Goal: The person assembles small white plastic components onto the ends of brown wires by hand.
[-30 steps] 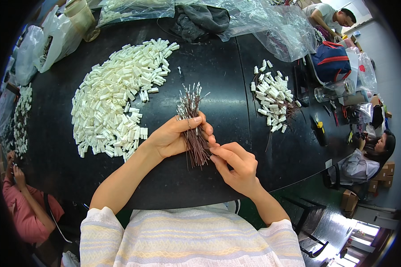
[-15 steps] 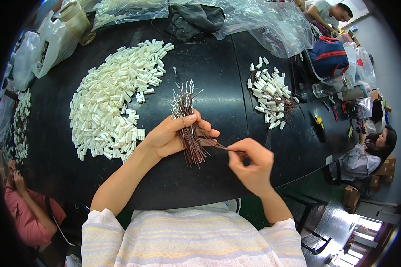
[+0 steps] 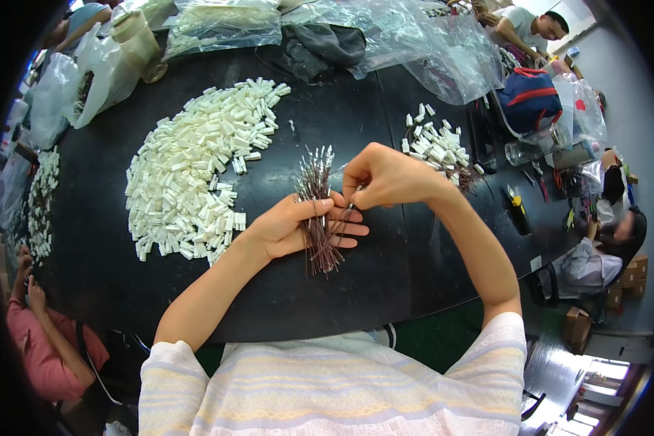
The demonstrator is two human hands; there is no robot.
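My left hand [image 3: 287, 227] is closed around a bundle of short brown wires [image 3: 323, 253]. Their silvery crimped ends fan out at the top, and the thumb presses across the middle. The other fingers stretch out to the right beneath the wires. Close beside the bundle's upper right, my right hand [image 3: 394, 176] makes a pinch; a thin brown wire runs down from its fingertips toward the left fingers. To the left lies a large heap of small white plastic connector housings [image 3: 189, 171]. A smaller pile of white housings with brown wires [image 3: 443, 149] sits beyond my right forearm.
Clear plastic bags [image 3: 221, 29] and a dark cloth [image 3: 320, 51] line the far edge of the black table [image 3: 327, 305]. At right are a blue and red bag [image 3: 532, 100], a glass jar [image 3: 534, 149] and a yellow-black tool [image 3: 517, 207]. Other people sit around the table.
My right hand has moved up and left, from the lower right of the bundle to its upper right side. My left hand keeps the bundle, its fingers more spread.
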